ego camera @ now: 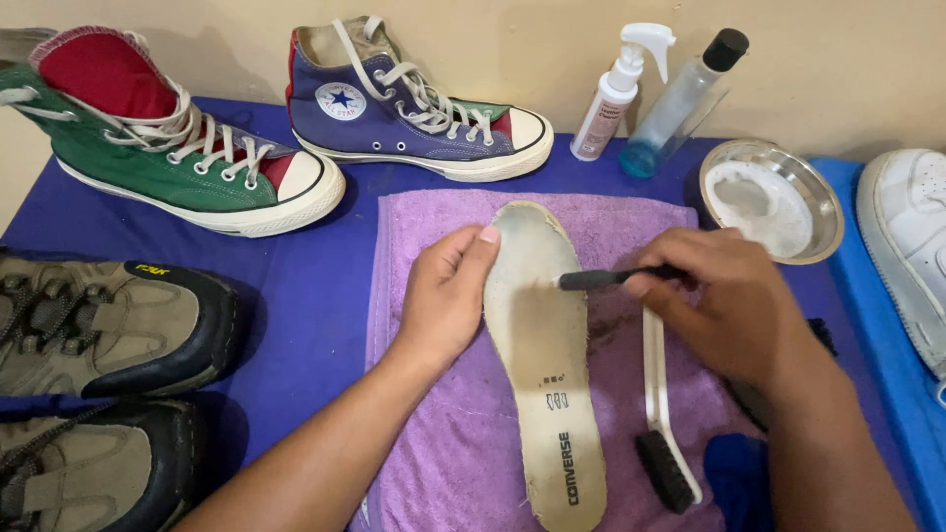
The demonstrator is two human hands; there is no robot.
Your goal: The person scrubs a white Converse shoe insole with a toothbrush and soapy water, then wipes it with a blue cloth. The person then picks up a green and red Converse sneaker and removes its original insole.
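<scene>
A worn cream insole (pixel 545 355) lies lengthwise on a purple towel (pixel 443 433). My left hand (pixel 443 296) rests on the insole's left edge, thumb pressing near the toe end. My right hand (pixel 724 305) grips a small black-handled brush (pixel 601 279), whose tip touches the insole's upper part. A white brush with black bristles (pixel 660 424) lies on the towel just right of the insole, below my right hand.
Two colourful high-top sneakers (pixel 177 148) (pixel 414 103) stand at the back. Tan hiking shoes (pixel 108 325) sit at left. A white spray bottle (pixel 621 89), a clear bottle (pixel 680 103) and a metal bowl of foamy water (pixel 774 202) are at back right, a white shoe (pixel 912 236) at far right.
</scene>
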